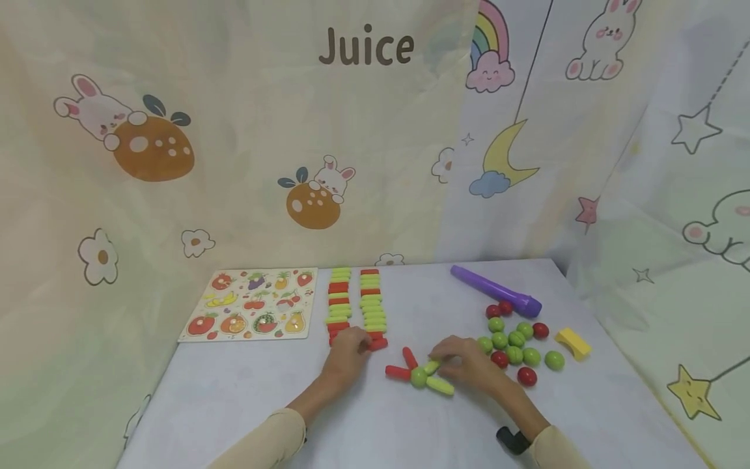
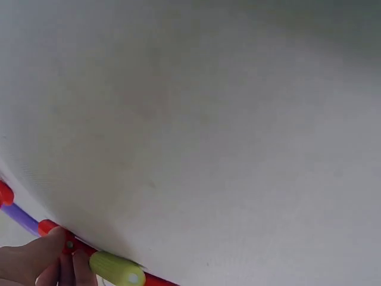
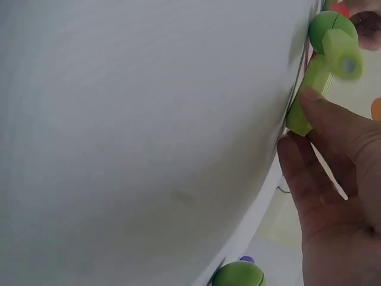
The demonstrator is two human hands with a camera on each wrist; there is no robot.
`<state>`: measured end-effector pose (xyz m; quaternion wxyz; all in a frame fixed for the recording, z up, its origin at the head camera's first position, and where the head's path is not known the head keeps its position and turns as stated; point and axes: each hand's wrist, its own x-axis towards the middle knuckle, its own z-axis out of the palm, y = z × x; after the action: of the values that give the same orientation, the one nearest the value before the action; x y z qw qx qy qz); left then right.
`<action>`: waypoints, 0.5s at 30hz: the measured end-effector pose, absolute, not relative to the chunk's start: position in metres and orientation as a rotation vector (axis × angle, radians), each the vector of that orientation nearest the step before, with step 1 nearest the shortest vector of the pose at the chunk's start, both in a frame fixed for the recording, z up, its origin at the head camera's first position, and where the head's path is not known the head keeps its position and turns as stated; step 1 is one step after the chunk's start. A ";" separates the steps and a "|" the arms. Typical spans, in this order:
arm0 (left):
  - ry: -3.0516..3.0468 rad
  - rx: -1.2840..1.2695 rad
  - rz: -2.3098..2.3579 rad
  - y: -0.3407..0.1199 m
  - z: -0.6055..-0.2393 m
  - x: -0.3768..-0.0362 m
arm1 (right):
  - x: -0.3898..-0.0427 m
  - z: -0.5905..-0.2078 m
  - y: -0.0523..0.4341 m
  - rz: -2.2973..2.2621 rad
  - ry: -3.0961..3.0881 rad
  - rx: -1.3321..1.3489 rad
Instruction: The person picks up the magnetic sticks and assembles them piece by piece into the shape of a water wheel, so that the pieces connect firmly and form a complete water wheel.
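Here, a light-green stick (image 3: 315, 76) between the right fingers (image 3: 299, 170).

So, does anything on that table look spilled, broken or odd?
Nothing looks spilled or broken. The lone yellow block, right of the loose green and red balls, seems slightly odd: nothing else there shares its shape.

And here's the backdrop: a creamy printed cloth (image 1: 246, 98) hangs behind the white-topped table (image 1: 217, 391), "Juice" lettering (image 1: 366, 47) up high, with two bunnies hugging spotted brown-orange fruits and outlined flowers scattered below! Swing right and it's paler cloth, a rainbow (image 1: 502, 36) on a pink cloud (image 1: 491, 78), a crescent moon (image 1: 498, 150) hanging from a line, then a yellow star (image 1: 694, 393) low on the side wall, all in soft light.
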<state>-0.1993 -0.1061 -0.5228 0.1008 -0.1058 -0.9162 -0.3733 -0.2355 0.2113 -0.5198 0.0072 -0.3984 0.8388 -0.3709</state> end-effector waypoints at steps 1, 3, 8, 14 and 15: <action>-2.715 -0.334 -1.061 -0.105 -0.522 -0.200 | -0.235 -0.519 0.211 -1.133 2.638 -1.231; -2.715 -0.374 -1.007 -0.103 -0.522 -0.201 | -0.235 -0.518 0.211 -1.089 2.658 -1.214; -2.706 -0.389 -1.043 -0.100 -0.519 -0.200 | -0.231 -0.516 0.212 -1.064 2.677 -1.154; -2.649 -0.301 -1.342 -0.109 -0.509 -0.192 | -0.223 -0.515 0.214 -1.121 2.723 -1.091; -2.641 -0.299 -1.389 -0.110 -0.508 -0.190 | -0.221 -0.515 0.215 -1.128 2.731 -1.086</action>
<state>-0.1902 -0.1098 -0.5076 0.0713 -0.0995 -0.8784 -0.4620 -0.2214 0.2146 -0.5148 -0.0034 -0.3449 0.8676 -0.3583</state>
